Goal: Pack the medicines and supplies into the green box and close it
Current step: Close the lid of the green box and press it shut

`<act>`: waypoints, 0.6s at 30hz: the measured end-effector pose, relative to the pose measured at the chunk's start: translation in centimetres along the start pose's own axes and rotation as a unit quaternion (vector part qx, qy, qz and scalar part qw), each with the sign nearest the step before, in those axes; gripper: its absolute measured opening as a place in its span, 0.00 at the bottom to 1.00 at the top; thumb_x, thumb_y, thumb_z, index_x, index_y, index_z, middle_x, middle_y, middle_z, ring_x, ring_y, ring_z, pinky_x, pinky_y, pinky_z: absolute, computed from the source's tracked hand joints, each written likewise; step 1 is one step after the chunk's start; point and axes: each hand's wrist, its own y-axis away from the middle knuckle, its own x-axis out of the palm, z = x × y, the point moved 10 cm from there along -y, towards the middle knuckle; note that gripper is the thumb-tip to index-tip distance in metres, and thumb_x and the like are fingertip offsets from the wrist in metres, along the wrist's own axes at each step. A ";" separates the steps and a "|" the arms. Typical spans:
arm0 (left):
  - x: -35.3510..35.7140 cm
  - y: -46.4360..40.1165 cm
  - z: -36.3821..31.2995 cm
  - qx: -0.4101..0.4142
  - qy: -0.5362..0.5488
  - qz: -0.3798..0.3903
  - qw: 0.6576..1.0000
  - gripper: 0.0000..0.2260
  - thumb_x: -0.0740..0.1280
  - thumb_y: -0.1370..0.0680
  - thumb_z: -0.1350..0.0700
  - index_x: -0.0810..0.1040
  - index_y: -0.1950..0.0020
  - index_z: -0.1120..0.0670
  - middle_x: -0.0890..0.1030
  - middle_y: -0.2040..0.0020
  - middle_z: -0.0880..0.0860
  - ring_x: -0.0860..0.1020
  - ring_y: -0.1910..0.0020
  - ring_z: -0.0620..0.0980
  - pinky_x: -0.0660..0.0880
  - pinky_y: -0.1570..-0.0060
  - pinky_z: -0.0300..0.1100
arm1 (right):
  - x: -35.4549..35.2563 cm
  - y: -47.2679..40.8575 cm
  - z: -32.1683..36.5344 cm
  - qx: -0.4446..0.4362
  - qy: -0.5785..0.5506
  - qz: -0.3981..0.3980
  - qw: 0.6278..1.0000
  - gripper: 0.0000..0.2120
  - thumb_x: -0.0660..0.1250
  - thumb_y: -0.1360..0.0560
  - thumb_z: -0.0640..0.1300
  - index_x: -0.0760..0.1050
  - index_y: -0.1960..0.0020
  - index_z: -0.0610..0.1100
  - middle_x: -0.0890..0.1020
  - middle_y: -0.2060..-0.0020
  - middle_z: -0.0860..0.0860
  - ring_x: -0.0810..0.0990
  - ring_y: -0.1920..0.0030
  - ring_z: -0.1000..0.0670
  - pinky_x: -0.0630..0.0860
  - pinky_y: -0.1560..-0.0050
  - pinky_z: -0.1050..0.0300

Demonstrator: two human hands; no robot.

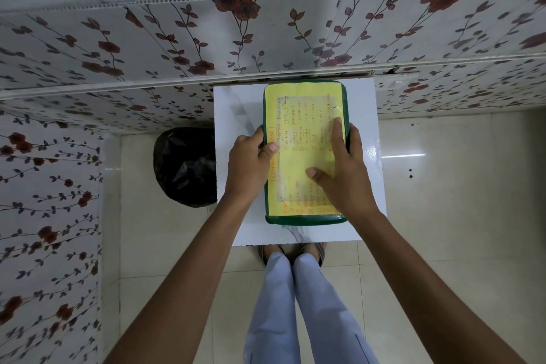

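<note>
The green box (pixel 307 219) lies on a small white table (pixel 236 109), its lid down and covered by a yellow sheet with orange handwriting (pixel 304 133). My left hand (pixel 246 162) grips the box's left edge, thumb on the yellow sheet. My right hand (pixel 344 168) lies flat on the lid's right half, fingers spread and curling over the right edge. No medicines or supplies are visible; the inside of the box is hidden.
A bin lined with a black bag (pixel 186 167) stands on the floor left of the table. Floral-patterned wall panels (pixel 177 47) run behind and to the left. My legs and sandalled feet (pixel 295 254) are at the table's near edge on cream floor tiles.
</note>
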 end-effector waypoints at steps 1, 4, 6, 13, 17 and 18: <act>0.0 0.0 0.0 -0.002 0.009 0.003 1.000 0.15 0.59 0.21 0.54 0.72 0.35 0.52 0.73 0.52 0.55 0.74 0.54 0.50 0.71 0.55 0.40 | 0.0 0.0 0.0 -0.005 0.000 0.003 1.000 0.45 0.69 0.27 0.45 0.39 0.25 0.50 0.46 0.24 0.46 0.60 0.27 0.44 0.70 0.37 0.51; 0.1 0.0 0.2 -0.021 0.076 0.023 0.997 0.14 0.60 0.21 0.55 0.74 0.37 0.52 0.77 0.53 0.53 0.79 0.52 0.54 0.79 0.52 0.49 | -0.1 0.0 0.1 -0.015 -0.002 0.017 1.000 0.44 0.68 0.27 0.45 0.39 0.25 0.50 0.46 0.24 0.47 0.61 0.28 0.45 0.71 0.37 0.52; 0.0 0.3 0.5 -0.034 0.104 0.031 0.993 0.13 0.61 0.22 0.54 0.76 0.38 0.52 0.77 0.56 0.51 0.79 0.53 0.54 0.80 0.52 0.54 | -0.5 0.2 -0.1 -0.008 -0.011 0.030 0.999 0.42 0.67 0.27 0.44 0.41 0.25 0.51 0.48 0.24 0.49 0.62 0.28 0.45 0.71 0.37 0.50; 2.3 4.9 3.7 -0.135 0.214 0.161 0.954 0.22 0.67 0.25 0.57 0.69 0.32 0.46 0.74 0.56 0.51 0.78 0.49 0.54 0.81 0.54 0.53 | -1.7 4.5 -4.2 0.120 -0.166 0.045 0.978 0.30 0.66 0.25 0.46 0.57 0.27 0.54 0.74 0.35 0.48 0.75 0.44 0.49 0.75 0.45 0.51; 3.7 7.2 4.6 -0.143 0.209 0.203 0.946 0.31 0.68 0.26 0.60 0.60 0.28 0.41 0.72 0.54 0.52 0.79 0.54 0.53 0.83 0.59 0.49 | -1.1 5.6 -4.9 0.120 -0.123 0.065 0.983 0.27 0.63 0.24 0.46 0.58 0.28 0.57 0.76 0.42 0.46 0.75 0.50 0.49 0.72 0.50 0.56; 3.7 7.3 4.8 -0.145 0.216 0.192 0.946 0.31 0.67 0.25 0.61 0.60 0.28 0.41 0.72 0.55 0.53 0.79 0.55 0.54 0.83 0.61 0.49 | -1.0 5.5 -5.0 0.120 -0.118 0.067 0.983 0.27 0.63 0.24 0.45 0.58 0.28 0.56 0.76 0.43 0.46 0.74 0.50 0.49 0.71 0.50 0.56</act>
